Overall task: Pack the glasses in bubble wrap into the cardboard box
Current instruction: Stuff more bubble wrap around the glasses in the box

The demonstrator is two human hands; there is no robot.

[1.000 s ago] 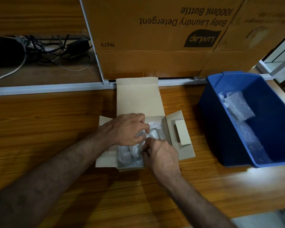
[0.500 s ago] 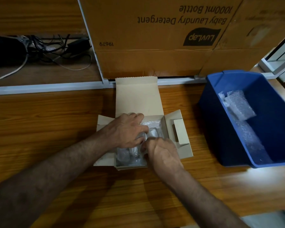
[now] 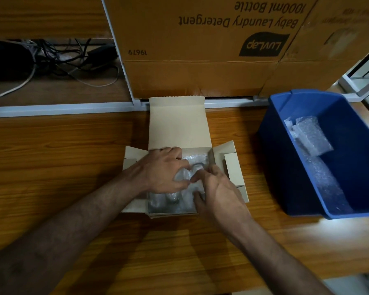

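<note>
Now both hands (image 3: 166, 171) tuck wrapped glasses (image 3: 184, 175) deeper in cardboard box (image 3: 179, 124).
L grip holds wrap; R hand (image 3: 217, 188) has shifted closer, fingers pinching it beside L.

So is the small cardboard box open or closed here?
Open: the small cardboard box has its lid flap upright and side flaps spread, bubble-wrapped glasses visible inside.

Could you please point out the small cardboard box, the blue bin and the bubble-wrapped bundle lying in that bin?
small cardboard box (image 3: 178, 124): head view, on its raised rear lid flap.
blue bin (image 3: 273, 167): head view, on its left outer wall.
bubble-wrapped bundle (image 3: 312, 136): head view, on the bundle's middle.
</note>
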